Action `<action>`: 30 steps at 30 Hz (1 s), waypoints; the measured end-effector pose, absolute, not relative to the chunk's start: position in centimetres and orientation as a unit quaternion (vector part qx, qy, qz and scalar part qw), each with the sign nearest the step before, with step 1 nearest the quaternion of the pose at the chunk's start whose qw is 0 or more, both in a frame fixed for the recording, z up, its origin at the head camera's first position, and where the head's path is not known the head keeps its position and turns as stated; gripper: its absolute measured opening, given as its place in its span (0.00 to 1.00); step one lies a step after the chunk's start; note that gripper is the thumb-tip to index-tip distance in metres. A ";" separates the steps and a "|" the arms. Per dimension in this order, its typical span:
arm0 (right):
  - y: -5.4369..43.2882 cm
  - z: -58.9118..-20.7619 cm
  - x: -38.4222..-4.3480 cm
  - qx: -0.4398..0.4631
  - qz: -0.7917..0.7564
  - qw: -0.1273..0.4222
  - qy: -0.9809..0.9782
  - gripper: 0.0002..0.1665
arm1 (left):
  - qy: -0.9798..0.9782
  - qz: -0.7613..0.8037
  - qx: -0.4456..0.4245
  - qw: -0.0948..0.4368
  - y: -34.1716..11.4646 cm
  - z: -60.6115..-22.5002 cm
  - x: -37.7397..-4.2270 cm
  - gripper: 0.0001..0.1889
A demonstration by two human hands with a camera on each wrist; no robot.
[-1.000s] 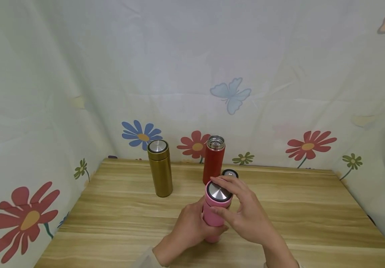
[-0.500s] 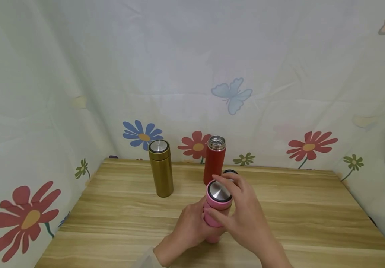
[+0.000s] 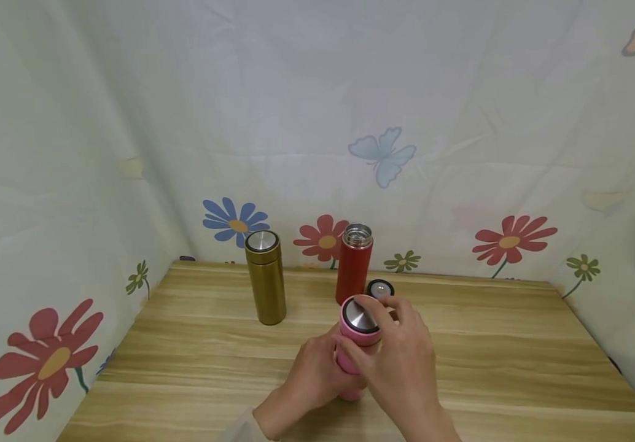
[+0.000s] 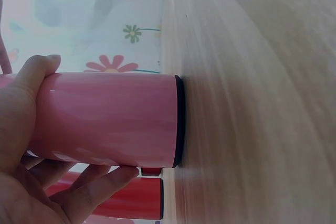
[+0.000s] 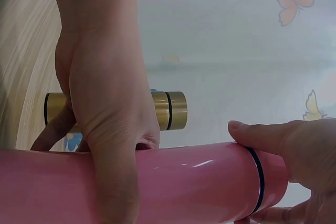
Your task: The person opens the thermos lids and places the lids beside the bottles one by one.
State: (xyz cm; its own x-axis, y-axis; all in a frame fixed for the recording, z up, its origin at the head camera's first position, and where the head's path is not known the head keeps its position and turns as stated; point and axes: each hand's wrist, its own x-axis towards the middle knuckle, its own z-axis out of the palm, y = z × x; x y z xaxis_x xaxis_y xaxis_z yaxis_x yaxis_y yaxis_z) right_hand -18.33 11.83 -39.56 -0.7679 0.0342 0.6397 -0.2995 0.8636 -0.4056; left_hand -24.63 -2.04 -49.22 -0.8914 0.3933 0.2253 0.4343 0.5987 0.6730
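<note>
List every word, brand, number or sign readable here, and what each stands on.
None: no text shows on the pink flask, gold flask, red flask or small lid.
The backdrop bears only flowers and butterflies.
Sides facing away cannot be checked.

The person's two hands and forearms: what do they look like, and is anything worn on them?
Both the left hand and the right hand are bare, with no gloves or rings visible. A pale, off-white fabric sleeve ends near the left wrist; no sleeve shows on the right forearm.
</note>
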 end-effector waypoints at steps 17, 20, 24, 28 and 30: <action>11.9 -39.8 -18.5 0.078 0.270 0.342 -0.897 0.38 | -0.892 -0.379 -0.240 0.043 -2.1 -49.4 -24.6 0.39; 11.9 -39.8 -18.5 0.082 0.276 0.340 -0.895 0.37 | -0.892 -0.379 -0.240 0.043 -2.1 -49.4 -24.6 0.39; 12.1 -39.7 -18.5 0.091 0.288 0.331 -0.894 0.36 | -0.892 -0.382 -0.240 0.033 -2.1 -49.2 -24.7 0.40; 12.3 -39.5 -18.5 0.103 0.300 0.315 -0.894 0.35 | -0.890 -0.387 -0.241 0.018 -2.2 -49.2 -24.8 0.41; 12.4 -39.3 -18.6 0.109 0.308 0.305 -0.895 0.35 | -0.890 -0.388 -0.241 0.015 -2.2 -49.2 -24.9 0.41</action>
